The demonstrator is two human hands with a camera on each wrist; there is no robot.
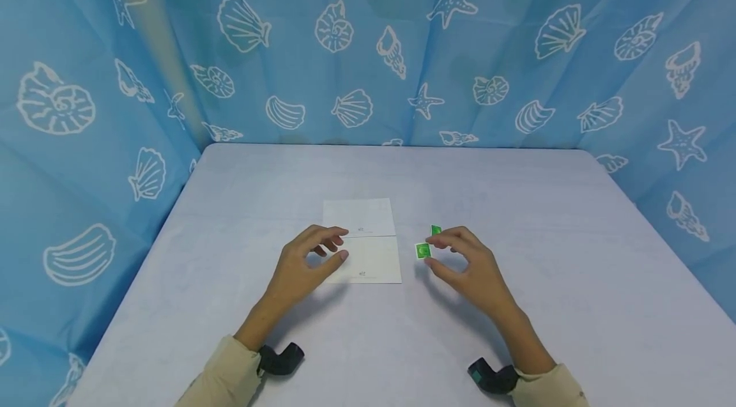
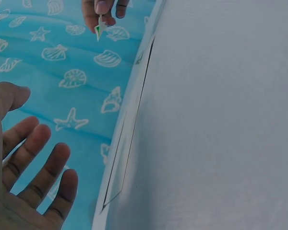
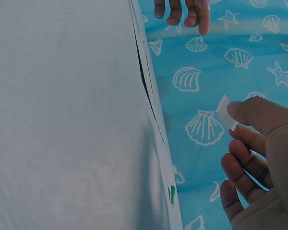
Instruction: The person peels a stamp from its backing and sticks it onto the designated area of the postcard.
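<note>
Right hand [image 1: 470, 266]: pinching one small green-and-white square [image 1: 423, 250]. Left hand [image 1: 306, 261]: fingers loosely parted, raised near two pale papers [image 1: 374, 260]. Desk [image 1: 575, 279]: second green piece [image 1: 436, 229].

No legible text: only two tiny marks [image 1: 362, 273], illegibly small, on the white paper [image 1: 379, 257].

The right hand [image 1: 478, 271] partly hides the farther green piece [image 1: 436, 229].
</note>
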